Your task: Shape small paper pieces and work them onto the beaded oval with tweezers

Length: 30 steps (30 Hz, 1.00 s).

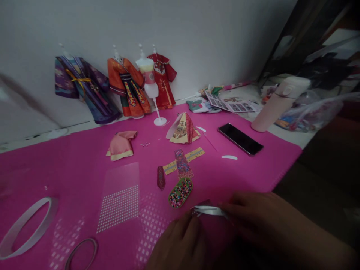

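While pinching the white strip (pixel 209 210) between both hands, low over the near edge of the pink mat (pixel 84 165) on the desk, hold it level and lightly taut. Left hand (pixel 180 243) curled shut on the strip's left end, right hand (pixel 253 219) closed over its right end. Fingertips dark and blurred, so impossible to tell the exact grip.

Probably best to grip by the ends only, sparing the middle from creases and finger marks. Work close above the mat, so as to lose nothing on a slip.

Mind the beaded oval piece (pixel 180 192) just beyond the left hand and the small dark red tab (pixel 161 177) near it, both easy to knock aside with a knuckle.

Farther out, a patterned panel (pixel 182 165) crossing a yellow band (pixel 197 153), and a clear sheet of small white dots (pixel 120 198) to the left. At the near left corner, a white tape ring (pixel 25 228) and a darker ring (pixel 81 253).

Beyond those, a folded pink garment (pixel 121 145), a folded paper skirt (pixel 182 129), a black phone (pixel 240 139) and a pink bottle (pixel 279 103) on the right.

Against the wall, a white mannequin (pixel 150 84) among doll robes in purple (pixel 81 88), orange (pixel 128 88) and red (pixel 161 78), all well apart from the hands and likely safe from any stray move.
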{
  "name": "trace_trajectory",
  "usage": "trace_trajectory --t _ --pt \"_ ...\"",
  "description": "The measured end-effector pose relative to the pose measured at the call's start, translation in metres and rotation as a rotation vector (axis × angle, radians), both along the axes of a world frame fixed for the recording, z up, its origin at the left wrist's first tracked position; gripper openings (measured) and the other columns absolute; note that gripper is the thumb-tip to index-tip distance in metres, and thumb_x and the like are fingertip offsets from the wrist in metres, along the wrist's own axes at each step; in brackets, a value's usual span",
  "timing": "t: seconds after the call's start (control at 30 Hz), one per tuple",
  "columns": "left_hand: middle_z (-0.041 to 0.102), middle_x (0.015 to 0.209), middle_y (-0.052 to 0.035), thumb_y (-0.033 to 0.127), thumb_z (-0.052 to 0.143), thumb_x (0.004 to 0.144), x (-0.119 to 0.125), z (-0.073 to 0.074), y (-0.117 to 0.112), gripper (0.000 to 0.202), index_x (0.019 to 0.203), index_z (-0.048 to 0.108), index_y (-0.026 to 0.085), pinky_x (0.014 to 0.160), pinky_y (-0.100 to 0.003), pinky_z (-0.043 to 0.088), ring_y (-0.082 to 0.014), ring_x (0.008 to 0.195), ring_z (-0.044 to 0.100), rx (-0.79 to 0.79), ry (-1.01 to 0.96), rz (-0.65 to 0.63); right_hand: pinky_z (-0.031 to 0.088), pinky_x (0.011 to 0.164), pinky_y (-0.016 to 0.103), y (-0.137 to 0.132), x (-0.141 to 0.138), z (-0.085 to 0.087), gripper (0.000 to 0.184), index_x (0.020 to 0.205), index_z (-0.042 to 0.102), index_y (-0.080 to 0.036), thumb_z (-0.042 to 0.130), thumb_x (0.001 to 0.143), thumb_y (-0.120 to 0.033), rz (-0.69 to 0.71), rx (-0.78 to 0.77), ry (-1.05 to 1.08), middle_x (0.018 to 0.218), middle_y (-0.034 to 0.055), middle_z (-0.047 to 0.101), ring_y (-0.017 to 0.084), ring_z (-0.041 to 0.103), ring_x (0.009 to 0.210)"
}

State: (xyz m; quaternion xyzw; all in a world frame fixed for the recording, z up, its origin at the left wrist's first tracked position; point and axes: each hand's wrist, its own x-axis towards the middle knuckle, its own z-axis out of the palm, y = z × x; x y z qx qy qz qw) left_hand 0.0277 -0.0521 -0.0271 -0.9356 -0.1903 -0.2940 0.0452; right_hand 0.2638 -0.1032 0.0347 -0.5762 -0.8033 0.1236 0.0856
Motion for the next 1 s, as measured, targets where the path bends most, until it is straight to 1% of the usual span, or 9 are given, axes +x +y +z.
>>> trace_trajectory --t 0.1,0.27,0.4,0.47,0.57,0.63,0.7,0.8,1.0 --pt "0.074 0.094 -0.0106 0.02 0.039 0.099 -0.002 -0.003 0.001 0.032 0.091 0.069 0.013 0.068 -0.033 0.063 -0.0252 0.088 0.071 -0.001 0.014 -0.017 0.052 0.065 0.03 0.0 0.002 0.003 0.04 0.112 0.064 -0.036 0.056 0.086 -0.006 -0.013 -0.149 0.069 0.1 -0.0026 0.07 0.017 0.067 0.078" --pt "0.072 0.097 -0.0115 0.021 0.039 0.1 -0.004 -0.006 0.004 0.031 0.094 0.068 0.011 0.066 -0.034 0.062 -0.0277 0.091 0.071 0.002 0.021 -0.057 0.055 0.074 0.032 0.003 0.002 0.004 0.045 0.124 0.064 -0.033 0.058 0.086 -0.009 -0.061 -0.119 0.175 0.107 0.0027 0.071 0.02 0.069 0.084" --pt "0.072 0.093 -0.0089 0.017 0.037 0.1 -0.003 -0.003 0.004 0.033 0.087 0.067 0.014 0.061 -0.031 0.06 -0.0252 0.087 0.071 0.026 0.029 -0.038 0.056 0.083 0.031 0.006 -0.004 -0.004 0.044 0.129 0.062 -0.031 0.059 0.089 -0.014 -0.174 -0.101 0.475 0.111 0.003 0.072 0.019 0.07 0.093" --pt "0.073 0.095 -0.008 0.016 0.038 0.099 -0.003 -0.001 0.004 0.032 0.087 0.067 0.015 0.064 -0.03 0.061 -0.0243 0.089 0.07 0.038 0.053 -0.019 0.055 0.088 0.03 0.007 -0.01 -0.011 0.042 0.13 0.061 -0.033 0.059 0.091 -0.016 -0.225 -0.142 0.661 0.116 0.0023 0.072 0.018 0.069 0.099" --pt "0.074 0.096 -0.0069 0.017 0.036 0.101 -0.005 0.002 0.004 0.034 0.09 0.068 0.016 0.07 -0.029 0.061 -0.0218 0.091 0.069 0.056 0.08 -0.032 0.057 0.084 0.03 0.009 -0.017 -0.02 0.041 0.129 0.062 -0.033 0.059 0.091 -0.018 -0.282 -0.173 0.838 0.116 0.0021 0.072 0.019 0.07 0.097" --pt "0.074 0.099 -0.0076 0.018 0.032 0.103 -0.007 0.003 0.004 0.038 0.094 0.069 0.015 0.074 -0.028 0.061 -0.0209 0.094 0.069 0.059 0.095 -0.042 0.057 0.083 0.031 0.011 -0.02 -0.023 0.041 0.128 0.063 -0.032 0.06 0.09 -0.017 -0.297 -0.171 0.862 0.114 0.0022 0.073 0.02 0.07 0.097" --pt "0.075 0.105 -0.0085 0.02 0.029 0.104 -0.009 0.003 0.006 0.042 0.098 0.07 0.013 0.078 -0.03 0.061 -0.022 0.097 0.069 0.053 0.12 -0.026 0.056 0.086 0.033 0.013 -0.021 -0.023 0.044 0.127 0.063 -0.033 0.06 0.088 -0.014 -0.291 -0.163 0.84 0.114 0.0012 0.073 0.021 0.069 0.101" --pt "0.076 0.109 -0.0058 0.023 0.026 0.105 -0.011 0.002 0.011 0.046 0.1 0.071 0.015 0.082 -0.035 0.061 -0.0236 0.099 0.069 0.015 0.157 0.017 0.054 0.09 0.035 0.016 -0.021 -0.023 0.047 0.125 0.064 -0.032 0.059 0.084 -0.011 -0.268 -0.149 0.785 0.114 0.0007 0.073 0.02 0.069 0.103" --pt "0.076 0.113 -0.0022 0.019 0.021 0.106 -0.012 -0.002 0.018 0.051 0.103 0.071 0.017 0.078 -0.037 0.062 -0.0231 0.098 0.07 -0.021 0.17 0.032 0.053 0.093 0.04 0.018 -0.02 -0.022 0.046 0.126 0.064 -0.026 0.058 0.083 -0.013 -0.259 -0.185 0.728 0.116 0.0041 0.072 0.022 0.067 0.106"
